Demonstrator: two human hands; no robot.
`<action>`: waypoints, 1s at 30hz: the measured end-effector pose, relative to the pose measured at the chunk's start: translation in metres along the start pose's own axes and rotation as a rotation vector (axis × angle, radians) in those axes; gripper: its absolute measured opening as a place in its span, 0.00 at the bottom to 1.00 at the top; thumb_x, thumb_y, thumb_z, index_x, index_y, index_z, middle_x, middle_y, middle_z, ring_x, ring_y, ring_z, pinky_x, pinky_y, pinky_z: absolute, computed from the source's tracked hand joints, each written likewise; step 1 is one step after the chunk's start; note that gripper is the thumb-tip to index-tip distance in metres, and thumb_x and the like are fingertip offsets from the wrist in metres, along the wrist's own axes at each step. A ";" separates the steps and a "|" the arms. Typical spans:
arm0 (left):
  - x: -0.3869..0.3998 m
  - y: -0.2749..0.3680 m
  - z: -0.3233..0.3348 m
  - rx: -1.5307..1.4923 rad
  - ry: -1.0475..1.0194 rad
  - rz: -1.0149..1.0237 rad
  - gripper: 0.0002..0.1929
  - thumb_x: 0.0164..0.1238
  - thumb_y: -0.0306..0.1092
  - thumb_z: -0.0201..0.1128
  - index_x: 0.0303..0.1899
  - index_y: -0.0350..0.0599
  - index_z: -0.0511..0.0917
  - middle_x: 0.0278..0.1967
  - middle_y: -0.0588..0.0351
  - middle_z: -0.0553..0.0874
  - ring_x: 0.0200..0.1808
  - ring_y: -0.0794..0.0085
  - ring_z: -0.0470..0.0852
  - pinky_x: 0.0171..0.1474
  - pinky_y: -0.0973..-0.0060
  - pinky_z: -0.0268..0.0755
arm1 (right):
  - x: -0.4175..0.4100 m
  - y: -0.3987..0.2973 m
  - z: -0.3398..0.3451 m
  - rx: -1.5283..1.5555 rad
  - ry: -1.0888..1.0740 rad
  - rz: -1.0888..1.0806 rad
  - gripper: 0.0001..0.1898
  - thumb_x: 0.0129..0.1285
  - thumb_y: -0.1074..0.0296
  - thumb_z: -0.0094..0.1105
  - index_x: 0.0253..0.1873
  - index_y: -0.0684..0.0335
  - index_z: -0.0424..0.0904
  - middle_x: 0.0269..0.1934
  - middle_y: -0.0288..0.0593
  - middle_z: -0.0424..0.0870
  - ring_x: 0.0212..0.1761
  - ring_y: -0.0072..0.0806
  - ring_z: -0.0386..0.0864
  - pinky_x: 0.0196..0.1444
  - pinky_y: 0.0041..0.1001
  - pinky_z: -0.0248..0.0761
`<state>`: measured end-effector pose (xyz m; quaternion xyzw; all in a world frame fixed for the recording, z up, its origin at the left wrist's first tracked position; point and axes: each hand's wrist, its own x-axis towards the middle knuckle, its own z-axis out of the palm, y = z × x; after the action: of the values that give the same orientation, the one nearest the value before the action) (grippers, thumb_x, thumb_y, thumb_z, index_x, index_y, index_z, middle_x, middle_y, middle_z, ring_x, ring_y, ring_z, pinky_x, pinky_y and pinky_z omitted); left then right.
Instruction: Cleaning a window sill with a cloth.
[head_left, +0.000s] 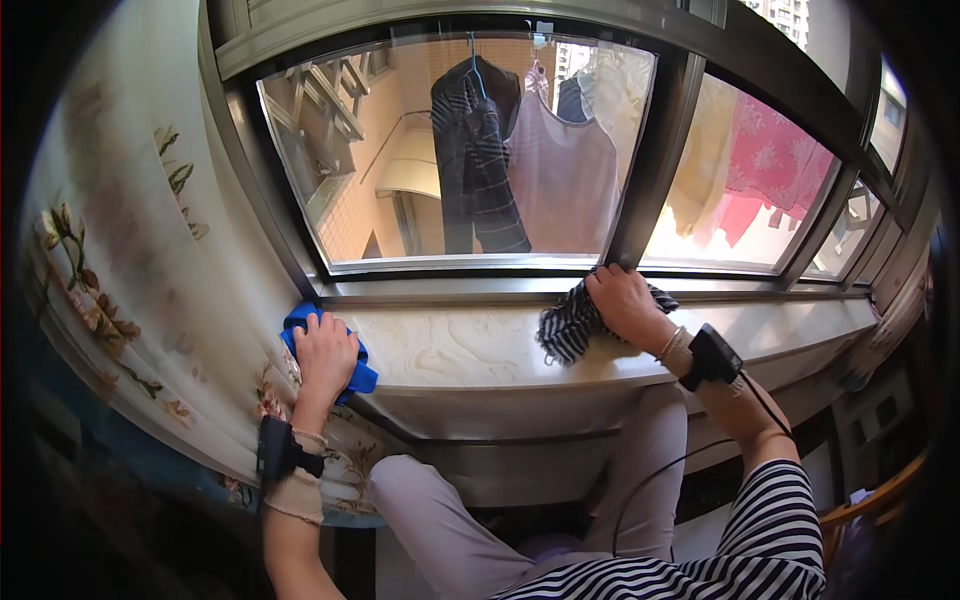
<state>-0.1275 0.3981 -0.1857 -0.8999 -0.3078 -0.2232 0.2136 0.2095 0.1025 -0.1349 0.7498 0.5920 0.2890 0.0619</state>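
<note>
At the left end of the marble-patterned windowsill (442, 345), my left hand (327, 354) rests on a blue cloth (363, 377), fingers curled over it beside the curtain. A black-and-white striped cloth (568, 327) is bunched under my right hand (628, 301). That hand presses the cloth against the lower metal track (465, 289) of the sliding window, below the upright frame bar (651, 165) between two panes. Part of the striped cloth hangs down over the sill. My palms hide the middle of both cloths.
A floral curtain (142, 247) hangs close along the left. Behind the window glass, a dark garment (472, 157) and a pale sleeveless top (566, 172) hang on hangers. A black cable (652, 480) runs from my right wrist past my knee. A wooden chair part (874, 495) stands at right.
</note>
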 end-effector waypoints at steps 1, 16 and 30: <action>-0.001 -0.001 0.001 0.007 0.006 0.005 0.13 0.60 0.45 0.64 0.34 0.45 0.81 0.37 0.55 0.79 0.46 0.60 0.74 0.45 0.58 0.64 | -0.002 0.008 -0.014 0.056 -0.056 -0.024 0.07 0.53 0.71 0.59 0.37 0.62 0.79 0.37 0.43 0.81 0.42 0.38 0.81 0.41 0.37 0.76; 0.042 0.154 -0.097 -1.324 -0.081 0.086 0.25 0.66 0.29 0.65 0.63 0.34 0.69 0.50 0.48 0.81 0.33 0.77 0.80 0.38 0.79 0.75 | 0.024 -0.014 -0.057 1.132 0.004 0.268 0.22 0.51 0.79 0.52 0.54 0.68 0.79 0.44 0.62 0.83 0.50 0.54 0.81 0.53 0.39 0.73; 0.107 0.172 -0.156 -1.962 -0.247 -0.391 0.09 0.70 0.29 0.50 0.36 0.36 0.78 0.29 0.64 0.80 0.31 0.85 0.75 0.37 0.84 0.68 | -0.010 0.008 -0.053 1.111 0.352 0.245 0.12 0.55 0.76 0.64 0.46 0.64 0.82 0.40 0.45 0.82 0.40 0.40 0.80 0.44 0.31 0.72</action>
<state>0.0183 0.2419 -0.0455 -0.6288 -0.1504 -0.3144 -0.6951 0.1877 0.0777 -0.0914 0.6735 0.5649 0.0608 -0.4727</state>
